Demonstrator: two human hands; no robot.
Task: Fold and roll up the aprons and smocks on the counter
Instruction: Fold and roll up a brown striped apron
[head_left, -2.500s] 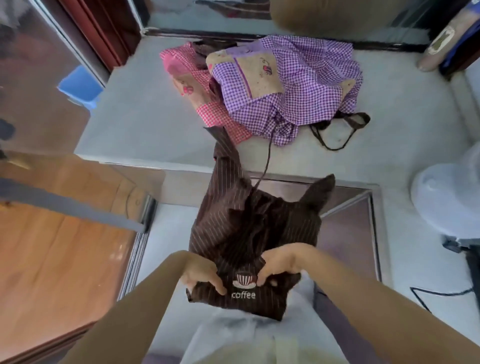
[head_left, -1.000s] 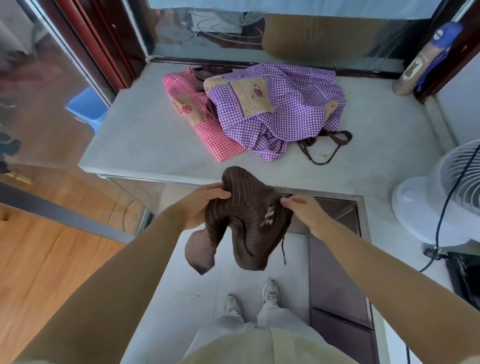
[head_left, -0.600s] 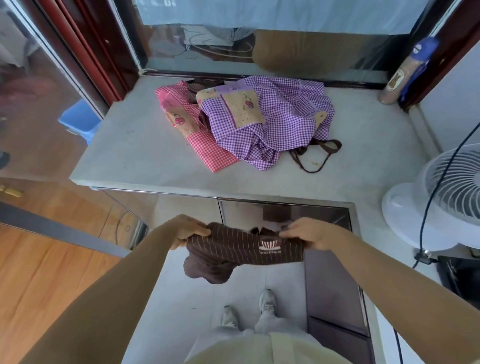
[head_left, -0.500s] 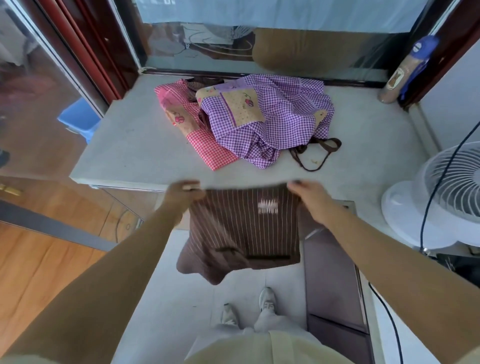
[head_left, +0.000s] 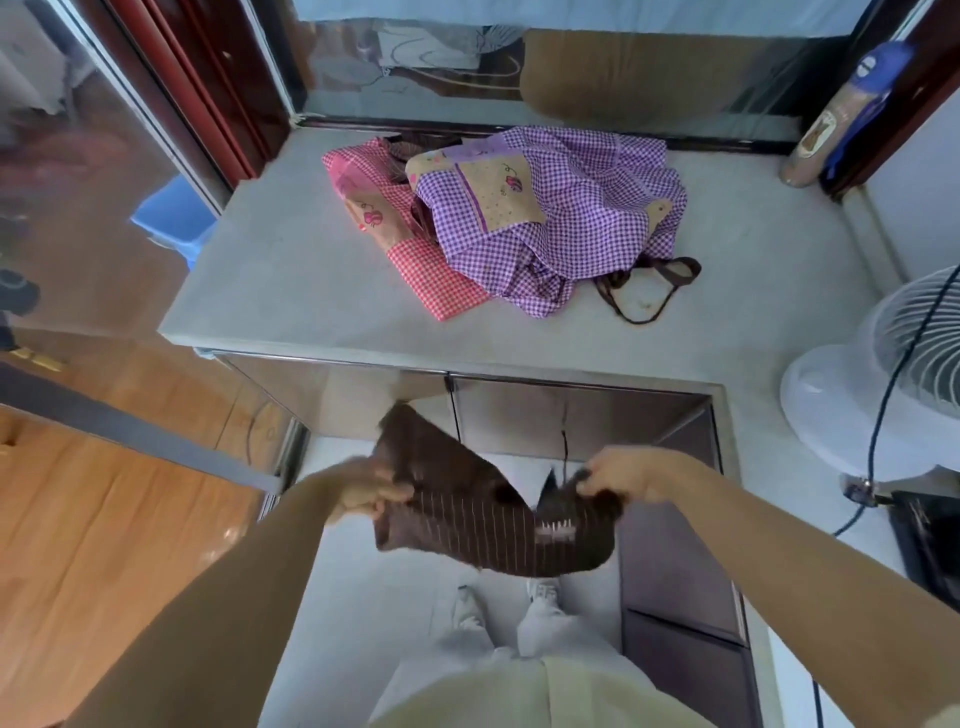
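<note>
The left hand (head_left: 363, 491) gripped the left edge of the dark brown pinstriped cloth apron (head_left: 467, 525), fingers curled round it. The right hand (head_left: 626, 473) pinched its right edge. The apron sagged between them in the air, nearer than the pale grey stone counter (head_left: 291, 280) and not touching it. Farther back on the counter, a purple checked smock (head_left: 571, 218) lay partly over a pink checked smock (head_left: 436, 275).
</note>
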